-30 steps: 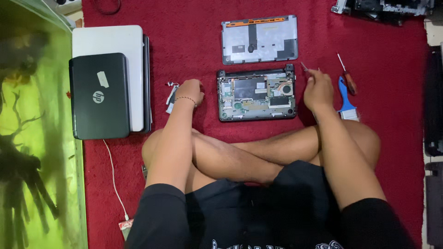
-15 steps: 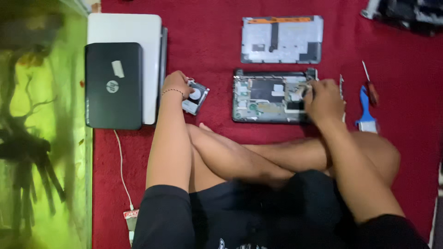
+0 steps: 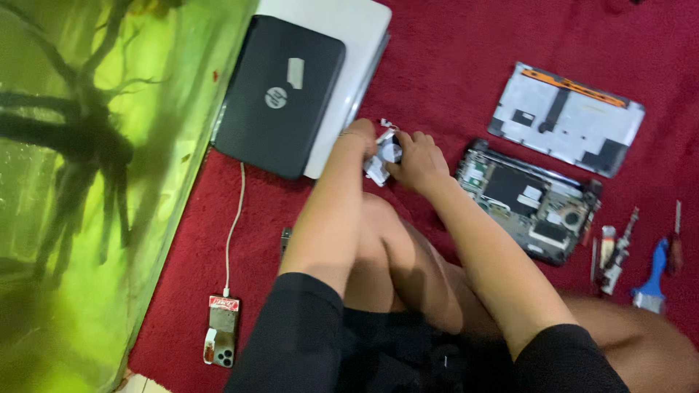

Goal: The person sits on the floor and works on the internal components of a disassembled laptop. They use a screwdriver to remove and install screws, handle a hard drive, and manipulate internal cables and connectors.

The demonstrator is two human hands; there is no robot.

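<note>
your left hand [image 3: 362, 140] and right hand [image 3: 416, 159] both gripped the hard drive [image 3: 384, 156] beside the black laptop [image 3: 280, 94]; it looked stiff, light, fragile, best held by its edges.

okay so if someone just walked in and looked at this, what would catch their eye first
Probably both hands meeting over a small silver hard drive on the red carpet, the left hand and right hand each touching it. Right of them lies an opened laptop base with its circuitry bare. A green fish tank fills the left side.
</note>
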